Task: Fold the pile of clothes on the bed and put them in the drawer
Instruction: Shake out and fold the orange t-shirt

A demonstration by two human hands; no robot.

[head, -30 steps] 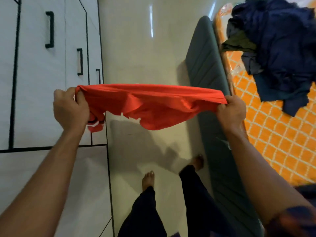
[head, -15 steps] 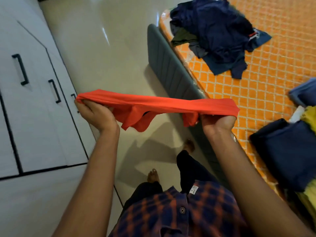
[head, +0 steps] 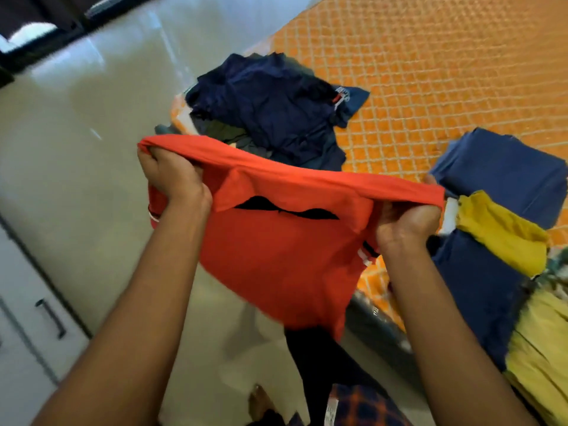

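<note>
A red shirt (head: 276,253) with a black mark on it hangs stretched between my hands over the bed's edge. My left hand (head: 172,176) grips its left end and my right hand (head: 405,219) grips its right end, both with fingers curled round the cloth. Behind it a pile of unfolded dark blue clothes (head: 270,109) lies on the orange bed (head: 445,72). To the right sit folded clothes: a blue piece (head: 504,173), a yellow piece (head: 504,235) and a dark blue piece (head: 473,290).
White drawer fronts with a black handle (head: 50,318) stand at the lower left. A glossy pale floor (head: 76,133) lies between them and the bed. My legs and a foot (head: 261,401) show at the bottom.
The view has swung right toward the bed. The red shirt now hangs lower and wider between my hands, with its front facing me, and both hands have moved over the bed's edge.
</note>
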